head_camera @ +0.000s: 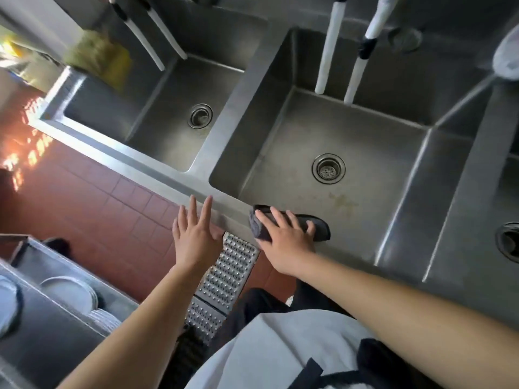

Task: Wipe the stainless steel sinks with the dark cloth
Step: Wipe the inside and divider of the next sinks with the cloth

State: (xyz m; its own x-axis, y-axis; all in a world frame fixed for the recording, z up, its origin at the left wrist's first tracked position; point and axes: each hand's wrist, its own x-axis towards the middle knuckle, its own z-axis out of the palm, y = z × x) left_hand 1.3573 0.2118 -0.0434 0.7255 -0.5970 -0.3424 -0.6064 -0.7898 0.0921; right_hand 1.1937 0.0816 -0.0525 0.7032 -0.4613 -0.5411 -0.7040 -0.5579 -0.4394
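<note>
Three sinks (174, 130), four white spouts (328, 51), one dark cloth (317, 224), two hands (196, 237).

A third stainless steel sink basin (502, 175) runs off the right edge, a folded dark grey cloth (320, 226) lies partly hidden under the right hand (283, 237).
</note>
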